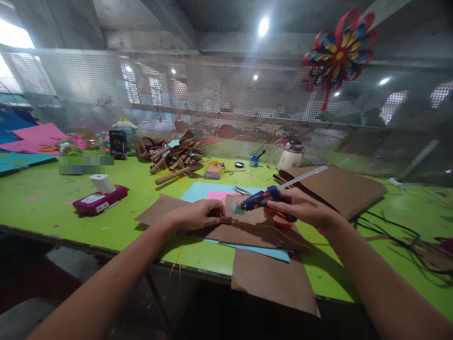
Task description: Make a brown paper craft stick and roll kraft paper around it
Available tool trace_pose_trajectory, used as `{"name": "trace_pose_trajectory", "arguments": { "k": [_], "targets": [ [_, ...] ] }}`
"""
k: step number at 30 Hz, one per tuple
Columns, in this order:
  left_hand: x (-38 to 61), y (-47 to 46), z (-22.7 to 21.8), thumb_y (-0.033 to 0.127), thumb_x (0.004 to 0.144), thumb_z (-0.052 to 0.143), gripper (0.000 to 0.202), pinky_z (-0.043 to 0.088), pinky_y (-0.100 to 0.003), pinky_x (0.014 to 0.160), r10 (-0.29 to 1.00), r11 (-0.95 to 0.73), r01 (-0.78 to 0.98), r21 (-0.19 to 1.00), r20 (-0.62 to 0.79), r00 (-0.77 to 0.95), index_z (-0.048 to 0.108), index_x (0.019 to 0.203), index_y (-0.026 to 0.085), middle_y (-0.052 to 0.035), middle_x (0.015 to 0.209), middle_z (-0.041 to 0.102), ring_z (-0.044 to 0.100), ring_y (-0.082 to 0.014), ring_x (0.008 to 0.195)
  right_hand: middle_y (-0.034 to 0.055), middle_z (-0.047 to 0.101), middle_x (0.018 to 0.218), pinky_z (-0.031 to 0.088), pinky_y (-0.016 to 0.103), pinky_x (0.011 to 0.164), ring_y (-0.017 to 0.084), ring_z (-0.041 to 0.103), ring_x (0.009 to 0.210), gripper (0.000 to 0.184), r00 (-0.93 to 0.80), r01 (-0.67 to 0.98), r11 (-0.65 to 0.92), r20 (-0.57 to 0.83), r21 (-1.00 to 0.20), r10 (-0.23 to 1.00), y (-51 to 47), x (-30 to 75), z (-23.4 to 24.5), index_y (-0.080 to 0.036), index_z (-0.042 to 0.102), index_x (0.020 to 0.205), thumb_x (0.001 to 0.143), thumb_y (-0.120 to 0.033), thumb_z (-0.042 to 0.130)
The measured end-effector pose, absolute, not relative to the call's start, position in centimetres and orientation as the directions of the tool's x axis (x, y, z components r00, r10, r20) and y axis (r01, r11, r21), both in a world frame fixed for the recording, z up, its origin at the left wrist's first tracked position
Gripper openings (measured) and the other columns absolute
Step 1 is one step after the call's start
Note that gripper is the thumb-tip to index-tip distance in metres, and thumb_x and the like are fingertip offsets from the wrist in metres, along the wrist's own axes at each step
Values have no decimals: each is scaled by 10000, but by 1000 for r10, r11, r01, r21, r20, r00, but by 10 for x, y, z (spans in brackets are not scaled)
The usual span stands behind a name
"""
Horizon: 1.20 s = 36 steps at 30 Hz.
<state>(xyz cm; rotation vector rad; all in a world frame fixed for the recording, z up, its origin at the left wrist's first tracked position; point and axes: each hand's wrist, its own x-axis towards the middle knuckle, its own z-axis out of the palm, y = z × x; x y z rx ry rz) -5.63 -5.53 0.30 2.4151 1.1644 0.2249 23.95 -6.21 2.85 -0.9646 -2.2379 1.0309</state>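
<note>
My right hand (295, 208) is wrapped round a dark blue glue gun (260, 199) with an orange trigger. A long translucent glue stick (304, 176) sticks out of its back end, and the nozzle points left. My left hand (203, 214) pinches a small rolled piece of brown paper (226, 220) just left of the nozzle, over the stacked sheets. Yellow strands (262, 225) trail right from that roll. Under both hands lie brown paper sheets (247, 233) and light blue paper (272, 252). A pair of scissors (241, 190) rests behind the glue gun.
Brown paper rolls (179, 158) are heaped at the back. A purple device (101, 200) stands on the green table (46, 193) at left, near a phone (118, 144). Folded brown paper (350, 189) and black cables (392, 231) lie at right. One brown sheet (274, 283) overhangs the front edge.
</note>
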Motion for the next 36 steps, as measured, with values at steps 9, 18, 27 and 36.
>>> {"name": "trace_pose_trajectory", "arguments": {
  "k": [9,18,27,36],
  "targets": [
    [-54,-58,6,323,800,479,207,386,-271,667,774,-566,709,422,-26,633,564,935,191,-46,928,590,510,-173,793,86,673,846,478,274,695,162,613,788,316,-605,335,444,172,-831,777,-67,243,33,-115,654,935,839,-403,565],
    [-52,-59,6,304,764,516,159,366,-254,645,771,-589,694,414,31,636,497,865,183,-29,860,543,473,-156,751,88,686,792,475,242,619,152,619,722,343,-594,259,375,160,-890,788,-64,241,25,-121,707,850,820,-439,579],
    [-53,-55,12,365,847,415,256,388,-279,848,708,-587,542,602,56,704,575,803,170,-42,946,553,514,-171,902,43,616,625,391,189,444,73,492,485,372,-595,258,203,10,-945,804,-59,239,18,-90,701,801,807,-445,589],
    [-46,-61,4,502,775,538,403,422,-271,669,799,-458,535,709,64,599,425,993,183,-36,887,553,524,-153,763,41,609,615,367,190,443,68,467,484,410,-541,326,198,-11,-924,841,-60,232,17,-84,706,816,788,-478,595]
  ]
}}
